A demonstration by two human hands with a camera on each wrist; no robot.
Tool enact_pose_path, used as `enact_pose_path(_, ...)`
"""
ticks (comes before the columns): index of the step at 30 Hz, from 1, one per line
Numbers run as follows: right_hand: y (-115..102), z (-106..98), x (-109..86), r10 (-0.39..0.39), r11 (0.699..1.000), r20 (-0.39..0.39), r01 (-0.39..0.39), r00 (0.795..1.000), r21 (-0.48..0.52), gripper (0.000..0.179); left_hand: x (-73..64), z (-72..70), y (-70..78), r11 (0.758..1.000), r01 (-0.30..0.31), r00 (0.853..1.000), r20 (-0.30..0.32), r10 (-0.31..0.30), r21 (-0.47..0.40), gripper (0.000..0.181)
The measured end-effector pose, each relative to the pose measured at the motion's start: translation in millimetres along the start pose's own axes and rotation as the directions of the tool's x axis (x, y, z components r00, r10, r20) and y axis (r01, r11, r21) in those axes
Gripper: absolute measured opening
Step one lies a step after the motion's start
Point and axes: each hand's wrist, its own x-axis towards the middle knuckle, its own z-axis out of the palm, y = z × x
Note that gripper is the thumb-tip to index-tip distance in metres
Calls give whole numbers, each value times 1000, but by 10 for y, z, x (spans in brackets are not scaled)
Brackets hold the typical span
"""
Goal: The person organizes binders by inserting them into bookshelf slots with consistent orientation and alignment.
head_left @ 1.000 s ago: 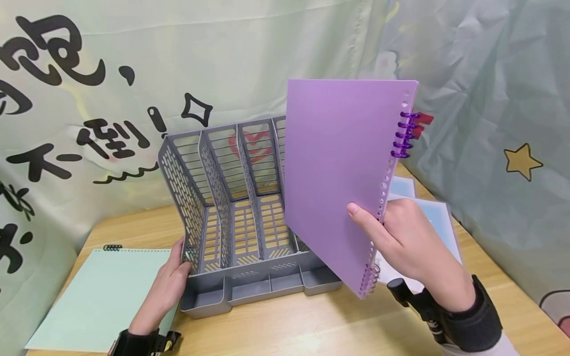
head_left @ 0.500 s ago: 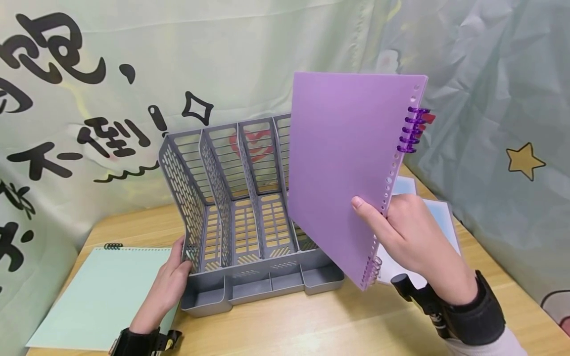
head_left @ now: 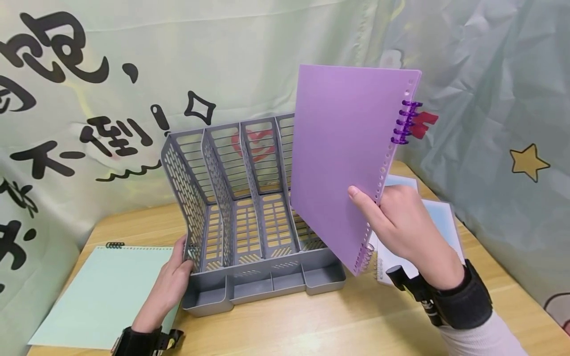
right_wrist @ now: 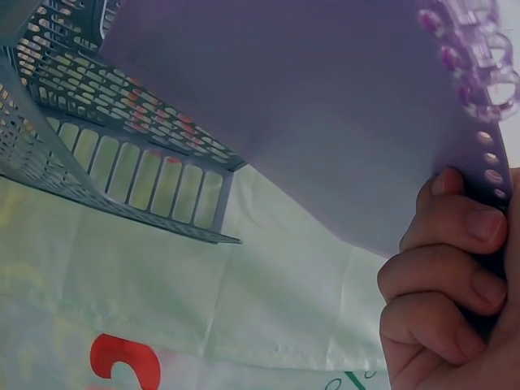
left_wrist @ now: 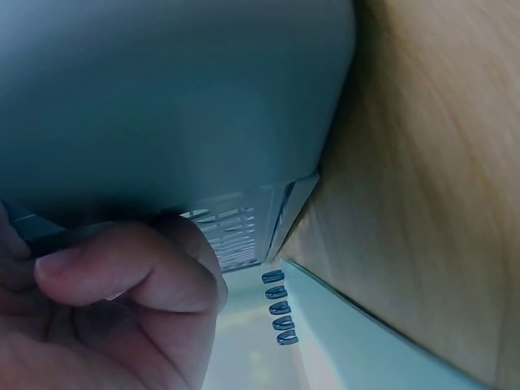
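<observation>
My right hand [head_left: 407, 225] grips a purple ring-bound notebook [head_left: 347, 148] by its punched edge, thumb on the cover. In the right wrist view the fingers [right_wrist: 439, 272] curl around that edge. The notebook stands upright in the air, in front of the right part of a grey file rack [head_left: 251, 274] and hiding it. Whether they touch cannot be told. At the rack's lower left side my left hand [head_left: 171, 277] holds the side wall. In the left wrist view its fingers [left_wrist: 138, 268] are curled at the rack's edge [left_wrist: 179, 122].
A mint green notebook [head_left: 107, 291] lies flat on the wooden table [head_left: 303, 321], left of the rack. Pale blue and white notebooks [head_left: 441, 222] lie at the right, partly behind my right hand. A printed cloth [head_left: 267, 54] hangs behind the table.
My right hand and the purple notebook have risen slightly, drifting right and then back left. The left hand keeps its place on the rack.
</observation>
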Motion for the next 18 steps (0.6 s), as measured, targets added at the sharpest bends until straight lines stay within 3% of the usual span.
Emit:
enact_pose_path(11,90,151,107,14,1000,-12,-14,1000,-17,31,-11,6,3,1000,-8,1000,-17,8,7,71)
enact_pose_path(18,144,296,165,4,999,-45,-6,999,-44,53,6,1,6,1000,9,1000,-19,-9,17,71)
